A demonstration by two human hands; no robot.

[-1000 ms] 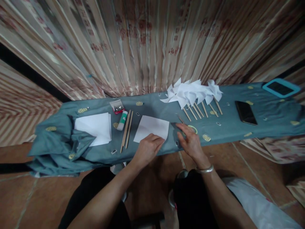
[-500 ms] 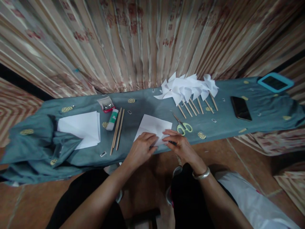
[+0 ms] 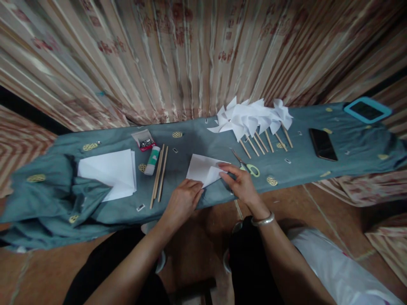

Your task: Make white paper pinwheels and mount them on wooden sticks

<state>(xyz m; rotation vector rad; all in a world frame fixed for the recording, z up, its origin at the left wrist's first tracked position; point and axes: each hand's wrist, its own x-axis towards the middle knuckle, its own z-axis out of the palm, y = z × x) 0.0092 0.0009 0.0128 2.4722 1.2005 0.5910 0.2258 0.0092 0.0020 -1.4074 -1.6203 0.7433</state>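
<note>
A white sheet of paper (image 3: 199, 166) lies at the near edge of the cloth-covered table, with its near right corner folded up and over. My right hand (image 3: 239, 180) pinches that folded part between thumb and fingers. At the sheet's near left corner, my left hand (image 3: 186, 195) has its fingers closed on the paper's edge. Green-handled scissors (image 3: 249, 168) lie just beyond my right hand. Several wooden sticks (image 3: 160, 176) and a green and white glue stick (image 3: 151, 161) are to the left of the sheet.
Several white paper pinwheels (image 3: 251, 118) on sticks lie at the back right. A black phone (image 3: 322, 144) and a blue-framed tablet (image 3: 368, 110) are farther right. On the left are a small box of metal pins (image 3: 144, 141) and a stack of white paper (image 3: 108, 169), partly under bunched cloth.
My right hand has lifted the near right part of the sheet and folded it over. My left hand has shifted left and down to the near left corner.
</note>
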